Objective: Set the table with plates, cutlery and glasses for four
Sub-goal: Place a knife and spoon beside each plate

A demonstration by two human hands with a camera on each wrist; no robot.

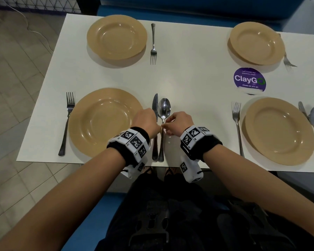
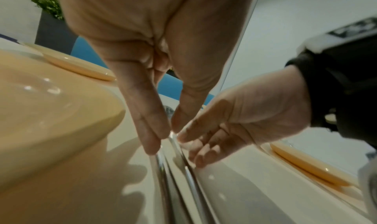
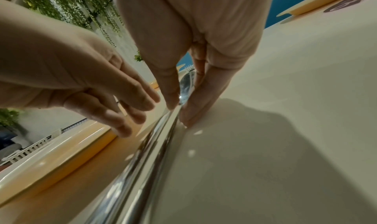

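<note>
Currently four tan plates on the white surface, one toward each corner: near-left plate, near-right, far-left, far-right. Forks counted: four. Knives: two visible. Spoons: two, plus a partial metal item at the right edge, unidentifiable. Knife and spoon lie side by side right of the near-left plate, handles at the near edge. Left hand: straight fingertips touching the knife handle. Right hand: thumb and fingers pinching the spoon handle.
</note>
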